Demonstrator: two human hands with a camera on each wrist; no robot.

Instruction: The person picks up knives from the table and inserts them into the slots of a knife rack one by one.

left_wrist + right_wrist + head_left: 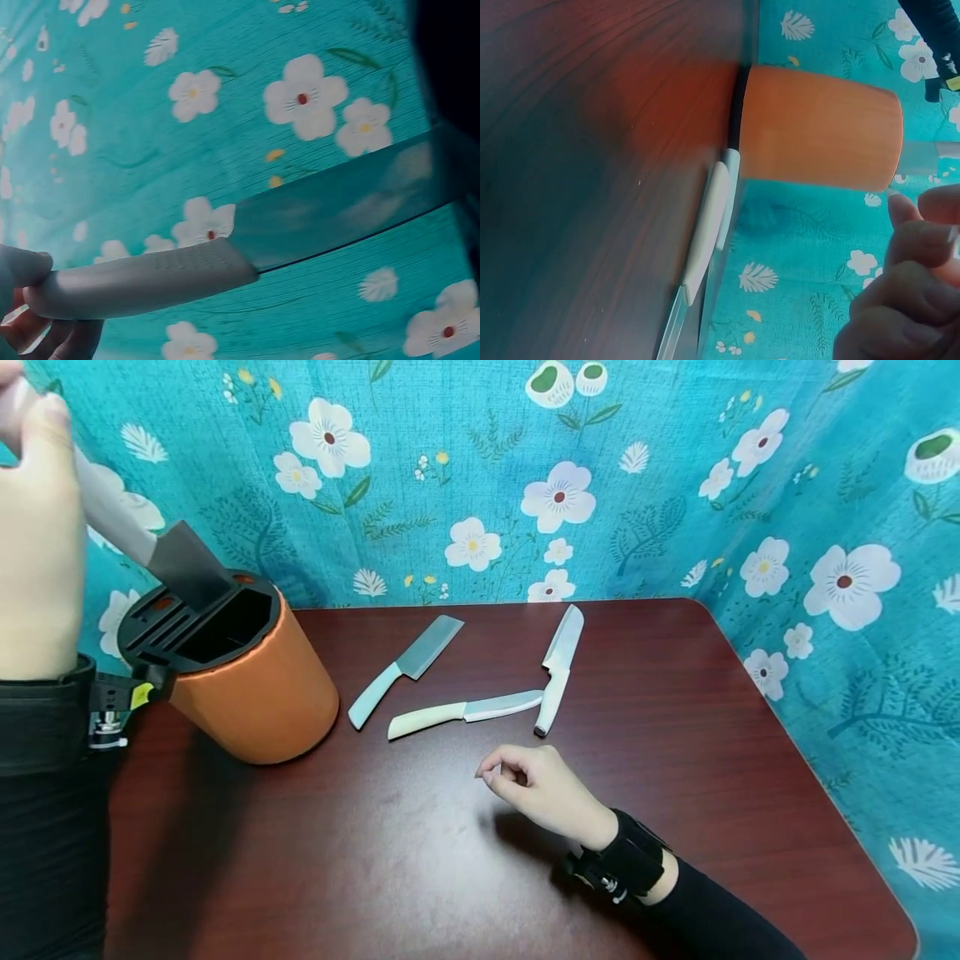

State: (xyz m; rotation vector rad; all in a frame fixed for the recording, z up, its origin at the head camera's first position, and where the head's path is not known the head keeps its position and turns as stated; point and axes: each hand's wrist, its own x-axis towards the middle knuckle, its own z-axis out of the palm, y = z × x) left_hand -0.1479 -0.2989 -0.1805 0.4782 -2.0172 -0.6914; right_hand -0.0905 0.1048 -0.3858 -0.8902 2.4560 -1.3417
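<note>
At the upper left, my left hand (45, 543) pinches the butt end of a pale-handled kitchen knife (150, 281). Its wide blade slants down, the tip end inside the black slotted top of an orange round knife block (258, 693). My right hand (551, 793) hovers over the table with loosely curled fingers and holds nothing. Just beyond it lie a white-handled knife (553, 693) and a slim knife with a cream handle (427, 719), whose tip meets the white one. A small cleaver (429, 647) with a pale blue handle lies between these and the block.
The dark red-brown table (360, 860) has a rounded far right corner. A turquoise flowered cloth (420, 485) hangs behind it and along the right side. The knife block stands near the table's far left part.
</note>
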